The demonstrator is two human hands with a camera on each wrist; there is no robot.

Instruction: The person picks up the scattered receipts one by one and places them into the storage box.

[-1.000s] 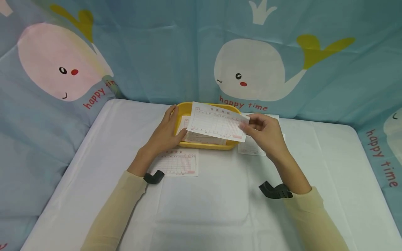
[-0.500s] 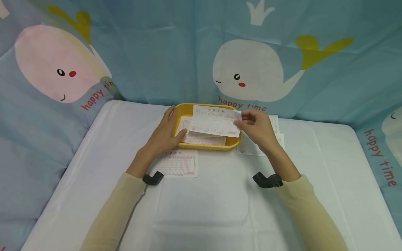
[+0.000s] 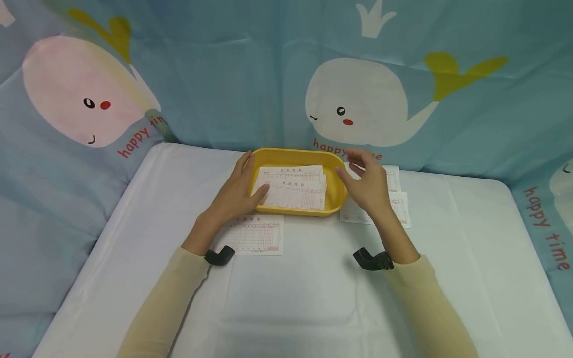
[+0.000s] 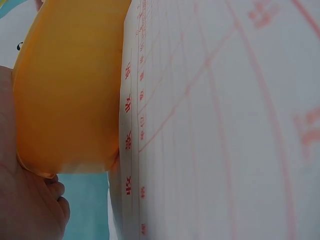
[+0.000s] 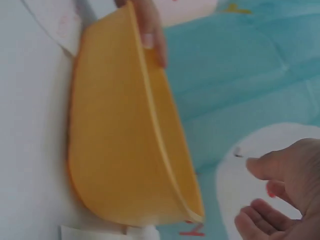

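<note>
Yellow tray [image 3: 333, 199] sits at the table's [image 3: 291, 298] far middle, against the whale curtain [image 3: 367, 99]; rigid plastic, likely light, best gripped at its rim. Inside: a loose stack of receipt slips [image 3: 293, 189], thin, limp, prone to sliding; judged easiest pinched at a corner. More slips lie on the table in front [image 3: 252, 233] and to the right [image 3: 398, 209]. Left hand [image 3: 235, 194] braces the tray's left wall, thumb on the stack. Right hand [image 3: 364, 181] hovers beside the right rim, fingers loose, holding nothing.
</note>
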